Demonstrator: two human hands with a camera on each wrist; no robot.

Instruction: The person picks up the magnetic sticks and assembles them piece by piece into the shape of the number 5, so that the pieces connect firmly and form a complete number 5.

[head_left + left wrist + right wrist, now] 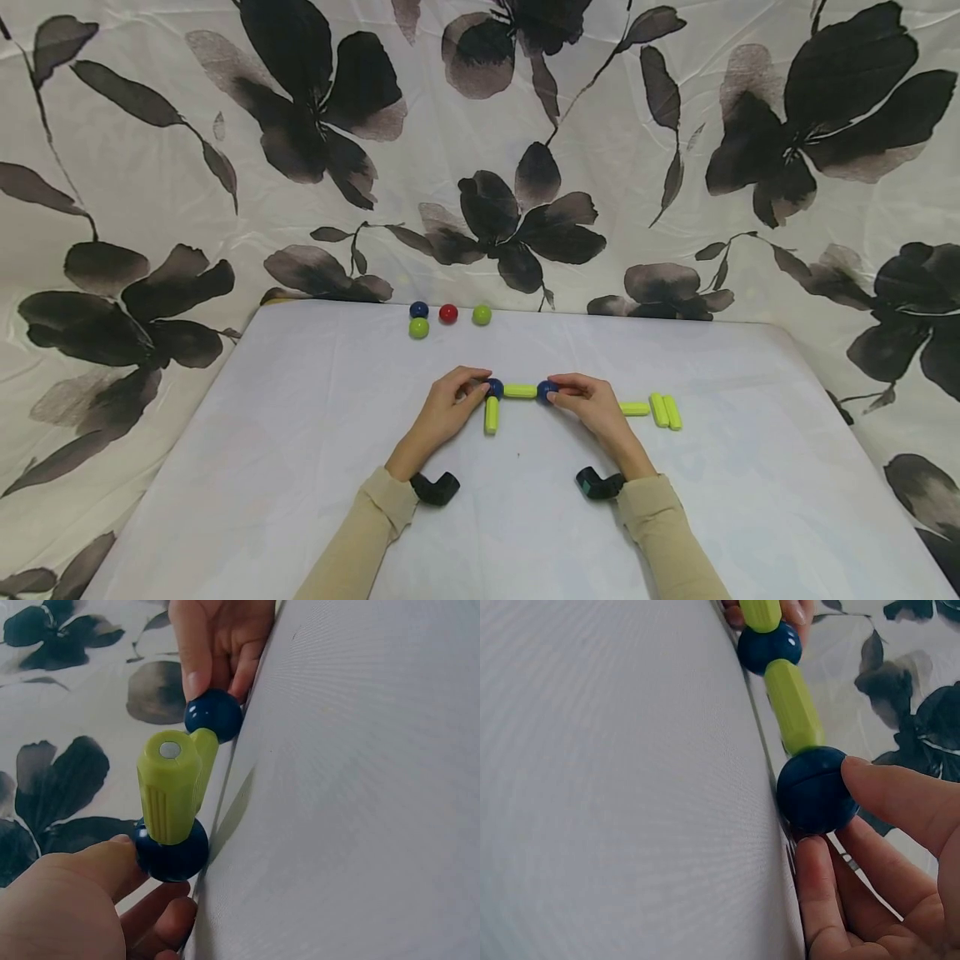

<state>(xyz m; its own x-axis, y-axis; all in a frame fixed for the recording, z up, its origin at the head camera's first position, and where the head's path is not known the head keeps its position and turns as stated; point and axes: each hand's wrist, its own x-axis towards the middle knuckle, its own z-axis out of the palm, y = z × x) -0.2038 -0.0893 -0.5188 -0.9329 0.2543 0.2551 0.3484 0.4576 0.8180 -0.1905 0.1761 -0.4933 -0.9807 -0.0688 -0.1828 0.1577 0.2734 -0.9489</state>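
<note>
My left hand point(450, 407) pinches a dark blue ball point(174, 851) between thumb and fingers. My right hand point(594, 408) pinches a second dark blue ball point(817, 790) the same way. A yellow-green rod point(520, 391) joins the two balls in a line across the table. From the left ball another yellow-green rod point(491, 415) sticks out toward my body; a round silvery spot shows on its free end in the left wrist view. Just right of the right hand lies a loose yellow-green rod point(635, 409), partly hidden by that hand.
Two more yellow-green rods point(665, 411) lie side by side on the right. Toward the table's far edge sit a blue ball point(418, 310), a red ball point(447, 314) and two green balls point(482, 315). A white cloth covers the table point(300, 517); a floral cloth point(495, 125) hangs behind.
</note>
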